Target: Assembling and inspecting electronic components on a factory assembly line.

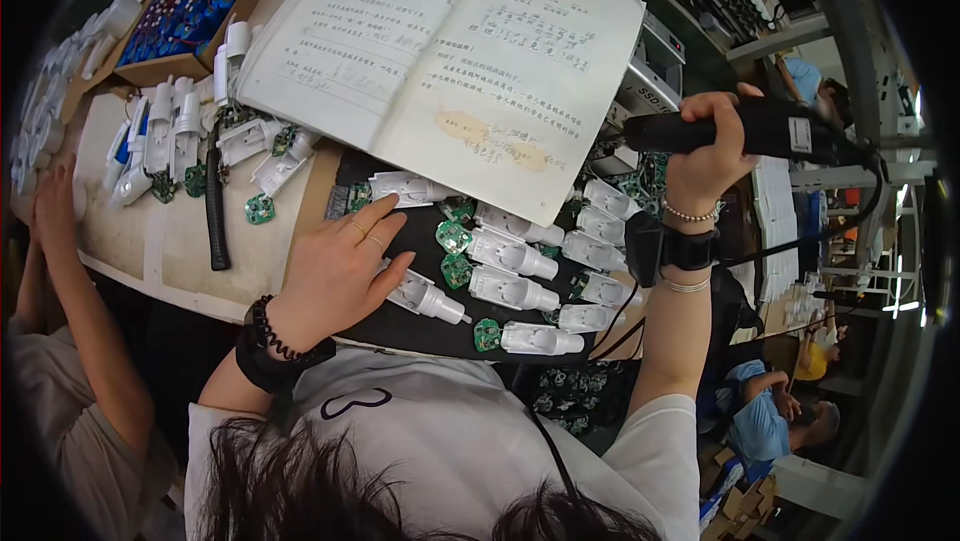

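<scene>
My right hand [708,146] is wrapped round a black corded electric screwdriver [790,133], raised at the right of the bench. Its cord runs from the right end down past my wrist. My left hand [348,259] lies palm down with fingers spread, holding nothing. Its fingertips touch or hover just above a white plastic housing [412,189], and another housing [428,298] shows beside the thumb. Several more white housings [512,253] with green circuit boards [455,271] lie in rows on the dark mat [400,336] to its right.
An open workbook [410,81] covers the back of the mat. More housings [175,126], a black-handled tool [216,211] and a box of blue parts [195,6] lie left. Another person's arm [75,271] rests at the left edge; a grey device [655,66] stands behind the workbook.
</scene>
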`<action>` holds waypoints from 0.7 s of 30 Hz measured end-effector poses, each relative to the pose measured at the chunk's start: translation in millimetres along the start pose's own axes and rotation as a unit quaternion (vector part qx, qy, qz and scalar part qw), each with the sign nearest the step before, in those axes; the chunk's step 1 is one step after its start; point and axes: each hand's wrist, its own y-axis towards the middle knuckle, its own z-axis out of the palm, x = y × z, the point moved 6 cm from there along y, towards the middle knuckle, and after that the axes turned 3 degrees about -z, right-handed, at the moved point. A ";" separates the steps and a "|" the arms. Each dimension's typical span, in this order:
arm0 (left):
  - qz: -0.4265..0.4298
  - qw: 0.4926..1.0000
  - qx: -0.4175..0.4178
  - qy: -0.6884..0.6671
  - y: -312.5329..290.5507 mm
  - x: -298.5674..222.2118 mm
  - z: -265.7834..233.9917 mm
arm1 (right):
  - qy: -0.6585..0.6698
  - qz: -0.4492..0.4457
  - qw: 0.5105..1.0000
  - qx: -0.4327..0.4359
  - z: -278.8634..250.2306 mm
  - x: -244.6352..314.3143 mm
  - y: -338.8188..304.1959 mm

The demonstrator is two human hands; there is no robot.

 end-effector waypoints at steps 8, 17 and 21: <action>0.008 1.000 0.017 0.009 1.6 -1.1 -1.6 | 0.022 0.030 0.997 0.066 6.8 6.7 -24.8; -0.005 0.998 0.048 0.037 11.3 -4.3 2.1 | 0.154 -0.005 0.983 0.095 30.1 92.0 -47.8; -0.009 0.997 0.062 0.034 8.0 -3.9 13.4 | 0.190 -0.005 0.961 0.200 78.4 102.6 -69.1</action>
